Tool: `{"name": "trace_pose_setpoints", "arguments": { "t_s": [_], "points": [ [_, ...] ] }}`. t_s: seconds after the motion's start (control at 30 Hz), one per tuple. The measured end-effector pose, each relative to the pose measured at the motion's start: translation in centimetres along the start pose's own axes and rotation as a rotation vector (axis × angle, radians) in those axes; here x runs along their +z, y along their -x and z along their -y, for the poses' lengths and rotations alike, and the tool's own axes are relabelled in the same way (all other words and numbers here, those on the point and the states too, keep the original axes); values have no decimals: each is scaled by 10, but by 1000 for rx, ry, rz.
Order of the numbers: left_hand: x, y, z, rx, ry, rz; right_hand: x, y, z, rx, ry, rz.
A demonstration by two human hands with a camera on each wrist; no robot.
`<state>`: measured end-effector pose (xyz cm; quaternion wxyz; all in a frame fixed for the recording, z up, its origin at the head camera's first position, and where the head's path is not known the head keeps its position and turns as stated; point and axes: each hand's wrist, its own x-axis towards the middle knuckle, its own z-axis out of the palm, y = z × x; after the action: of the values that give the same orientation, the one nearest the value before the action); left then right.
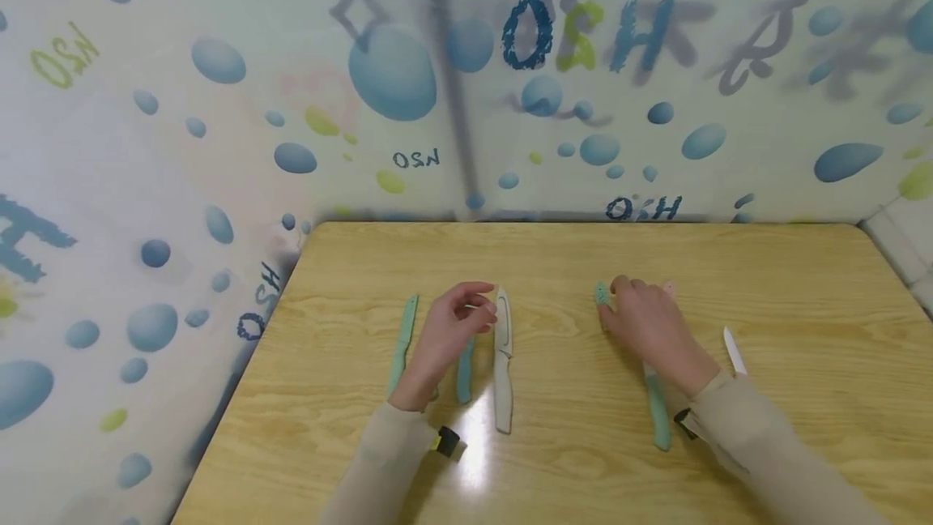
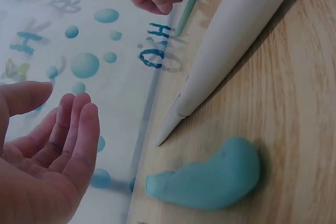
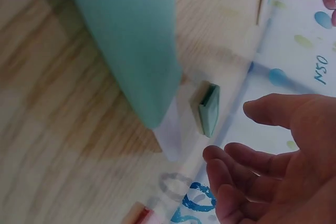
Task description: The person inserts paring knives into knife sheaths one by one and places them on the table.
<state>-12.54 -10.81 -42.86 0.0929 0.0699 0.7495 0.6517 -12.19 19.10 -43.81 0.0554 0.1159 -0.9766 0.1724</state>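
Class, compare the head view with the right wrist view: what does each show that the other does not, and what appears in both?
Only the head view shows the left sleeve, the right sleeve and, beside that one, a separate white blade.
Only the right wrist view shows the inner side of the right hand; the head view gives its back.
Both show the left hand, the green-handled knife, the small green piece, the wooden table and the patterned wall.

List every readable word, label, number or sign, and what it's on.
"OSH": wall covering, large; repeated smaller below and sideways left.
"OSN", N reversed: covering, blue centre, green upper left.
"H": covering, left edge, cut off.
Grey lettering there: too blurred.
Knives: nothing readable.
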Motion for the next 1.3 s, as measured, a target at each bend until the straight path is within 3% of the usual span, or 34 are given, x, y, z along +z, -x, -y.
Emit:
{"name": "trace_pose_setpoints", "arguments": {
  "t_s": [0.4,0.8,1.03,1.13,1.3],
  "points": [
    [-7,2,7,-17,43,-14,10,-8,2,-5,22,122],
    [-7,3,9,-29,40,-4,17,-5,14,-22,-35,144],
    [-2,3,9,-32,45,16,24,3,32,-85,-36,115],
    [2,2,8,-9,25,34,25,5,38,-90,-53,128],
    [12,-1,2,52,-96,73,15,11,36,-3,-107,204]
  ]
}}
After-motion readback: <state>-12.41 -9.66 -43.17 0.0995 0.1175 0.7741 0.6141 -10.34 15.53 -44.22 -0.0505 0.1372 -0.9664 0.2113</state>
